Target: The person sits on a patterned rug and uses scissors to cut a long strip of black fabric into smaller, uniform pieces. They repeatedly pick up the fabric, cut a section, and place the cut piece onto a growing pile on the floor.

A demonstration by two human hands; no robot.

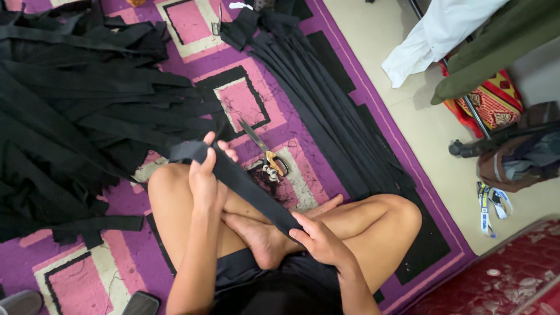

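I sit cross-legged on a purple, pink and black patterned rug (245, 99). My left hand (207, 178) grips the upper end of a black fabric strip (248, 186), above my left knee. The strip runs diagonally down to my right hand (318, 236), which holds its lower end near my ankle. A pair of scissors (263, 153) with yellowish handles lies on the rug just beyond the strip, blades pointing away from me.
A big heap of black strips (76, 105) covers the rug at left. Neatly laid long black strips (326, 111) run along its right side. On the tiled floor at right are hanging clothes (466, 41), a bag (519, 154) and a lanyard (487, 204). A red mattress (507, 274) sits bottom right.
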